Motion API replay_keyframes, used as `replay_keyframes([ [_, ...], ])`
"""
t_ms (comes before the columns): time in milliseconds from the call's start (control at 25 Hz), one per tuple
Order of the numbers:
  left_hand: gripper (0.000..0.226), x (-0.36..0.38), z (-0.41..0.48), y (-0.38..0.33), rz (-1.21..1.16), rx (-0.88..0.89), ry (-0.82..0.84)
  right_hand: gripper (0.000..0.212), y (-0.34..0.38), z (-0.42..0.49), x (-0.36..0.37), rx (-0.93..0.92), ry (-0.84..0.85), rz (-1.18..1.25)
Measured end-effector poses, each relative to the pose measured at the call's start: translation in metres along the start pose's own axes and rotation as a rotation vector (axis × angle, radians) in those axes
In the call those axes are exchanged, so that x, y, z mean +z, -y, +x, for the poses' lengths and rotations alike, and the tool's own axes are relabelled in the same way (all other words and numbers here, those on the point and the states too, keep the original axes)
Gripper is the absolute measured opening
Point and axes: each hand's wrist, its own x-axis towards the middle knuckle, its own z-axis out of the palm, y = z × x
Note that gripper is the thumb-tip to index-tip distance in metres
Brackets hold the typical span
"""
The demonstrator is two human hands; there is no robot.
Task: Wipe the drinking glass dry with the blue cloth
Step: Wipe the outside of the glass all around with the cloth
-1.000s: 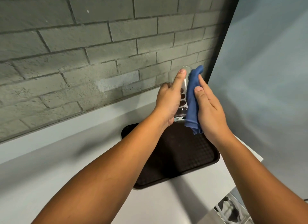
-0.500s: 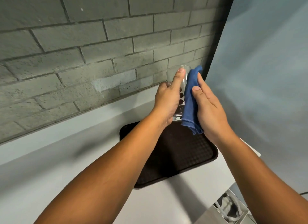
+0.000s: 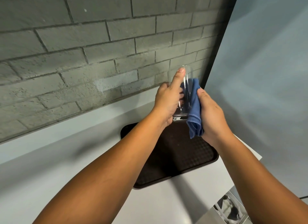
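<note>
brick wall (image 3: pixel 83 48): the upper left and centre of the frame are filled by grey painted bricks; a paler patch is seen near the middle.
plain wall (image 3: pixel 266 73): the right side of the frame is taken up by a smooth pale blue-grey surface, met with the bricks at a dark vertical edge.
counter (image 3: pixel 50 157): a white top is seen across the lower left and lower centre, with a raised ledge along the foot of the bricks.
tray (image 3: pixel 183 157): a dark brown textured tray is laid on the counter, right of centre, below both hands.
left hand (image 3: pixel 168 100): it is closed around the drinking glass from the left, with one finger stretched up along the side almost to the rim.
right hand (image 3: pixel 211 113): it is closed on the blue cloth, which is pressed against the right side of the glass.
drinking glass (image 3: pixel 185 93): a clear tall tumbler is held roughly upright above the tray's far edge, right of frame centre, clear of the tray.
blue cloth (image 3: pixel 194 107): it is bunched between the right palm and the glass, with a corner hung down below the glass base.
</note>
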Motion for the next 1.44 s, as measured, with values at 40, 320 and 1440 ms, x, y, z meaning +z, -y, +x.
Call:
replay_keyframes([
  [40, 0.101, -0.001, -0.001, 0.002, -0.007, -0.017, -0.006, 0.043, 0.002, -0.002, 0.002, -0.016, -0.002, -0.028],
  [320, 0.098, 0.002, -0.005, 0.003, -0.059, -0.028, -0.006, 0.044, 0.004, 0.007, -0.003, -0.093, -0.020, -0.109],
  [1440, 0.086, -0.007, -0.002, 0.002, 0.011, -0.016, -0.045, 0.049, -0.004, 0.001, 0.004, -0.158, 0.043, -0.288],
])
